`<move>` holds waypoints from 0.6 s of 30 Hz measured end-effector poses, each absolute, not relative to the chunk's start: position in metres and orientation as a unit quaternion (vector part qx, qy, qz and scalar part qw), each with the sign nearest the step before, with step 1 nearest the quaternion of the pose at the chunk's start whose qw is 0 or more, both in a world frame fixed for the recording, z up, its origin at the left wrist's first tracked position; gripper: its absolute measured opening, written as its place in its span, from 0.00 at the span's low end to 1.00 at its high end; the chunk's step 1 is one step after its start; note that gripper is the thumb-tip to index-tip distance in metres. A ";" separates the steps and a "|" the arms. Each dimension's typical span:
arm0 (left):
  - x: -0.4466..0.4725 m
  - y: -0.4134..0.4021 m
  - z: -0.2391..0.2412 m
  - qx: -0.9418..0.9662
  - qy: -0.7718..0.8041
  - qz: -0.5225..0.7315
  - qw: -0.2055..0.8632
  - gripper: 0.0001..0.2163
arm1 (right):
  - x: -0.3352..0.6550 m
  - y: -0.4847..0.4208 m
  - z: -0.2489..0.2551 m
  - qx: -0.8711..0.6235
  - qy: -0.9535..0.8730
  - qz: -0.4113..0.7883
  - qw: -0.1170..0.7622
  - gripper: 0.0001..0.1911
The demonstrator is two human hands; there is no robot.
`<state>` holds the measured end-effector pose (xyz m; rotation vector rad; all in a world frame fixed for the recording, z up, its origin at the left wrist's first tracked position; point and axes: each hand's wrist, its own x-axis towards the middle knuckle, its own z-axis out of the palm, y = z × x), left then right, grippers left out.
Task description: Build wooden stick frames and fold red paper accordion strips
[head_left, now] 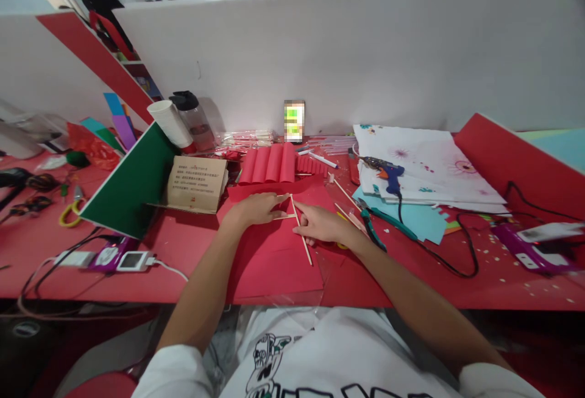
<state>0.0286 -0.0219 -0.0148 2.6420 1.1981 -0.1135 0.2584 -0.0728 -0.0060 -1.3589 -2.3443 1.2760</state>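
Observation:
Thin pale wooden sticks lie on a sheet of red paper (278, 270), meeting at a corner in front of me. My left hand (258, 210) comes from the left with its fingers along the upper stick, pressing it near the corner. A slanted wooden stick (307, 250) runs down from that corner toward me. On it rests my right hand (317, 222), index finger at the upper end, thumb against its side and the other fingers curled under. A short stick (287, 217) crosses between the hands. Part of the sticks is hidden by my fingers.
Rolled red paper (269, 164) stands behind my hands. Right are green-handled pliers (372, 230), a blue glue gun (388, 175) and its cable. Left are a cardboard box (194, 184), green board (130, 181) and power strip (107, 256). A phone (294, 121) leans against the partition.

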 end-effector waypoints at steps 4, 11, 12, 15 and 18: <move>0.028 -0.021 -0.016 0.905 0.407 -0.035 0.118 0.30 | 0.258 -0.072 -0.008 -0.450 -0.783 0.421 0.077 0.18; 0.029 -0.023 -0.013 0.904 0.411 -0.047 0.108 0.31 | 0.259 -0.071 -0.012 -0.445 -0.789 0.416 0.084 0.13; 0.029 -0.023 -0.012 0.904 0.411 -0.047 0.106 0.31 | 0.258 -0.071 -0.012 -0.445 -0.790 0.415 0.083 0.13; 0.029 -0.024 -0.011 0.905 0.410 -0.044 0.108 0.31 | 0.258 -0.071 -0.010 -0.445 -0.793 0.409 0.078 0.14; 0.029 -0.025 -0.009 0.903 0.412 -0.042 0.113 0.32 | 0.258 -0.071 -0.009 -0.445 -0.796 0.403 0.075 0.16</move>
